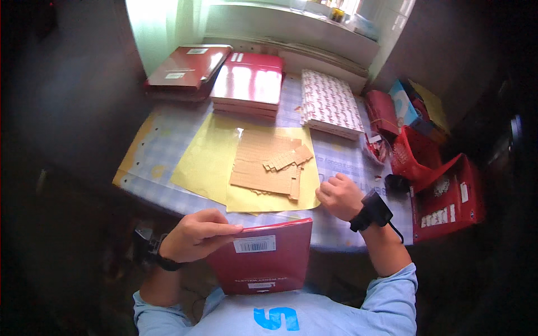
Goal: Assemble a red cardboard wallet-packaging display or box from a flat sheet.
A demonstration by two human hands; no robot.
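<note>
My left hand pinches the top left corner of a flat red pack. That pack stands tilted between my body and the table's front edge, its face with a white barcode label turned up. My right hand is closed, resting beside the right edge of the yellow sheets. Whether its curled fingers hold anything is hidden. On the yellow sheets lies a stack of brown card pieces, with smaller notched card pieces on top.
Toward the back are a pile of dark red packs, a glossy red stack and a white stack with a red pattern. At right sit a red basket and a red box with white pieces. A checked cloth covers the table.
</note>
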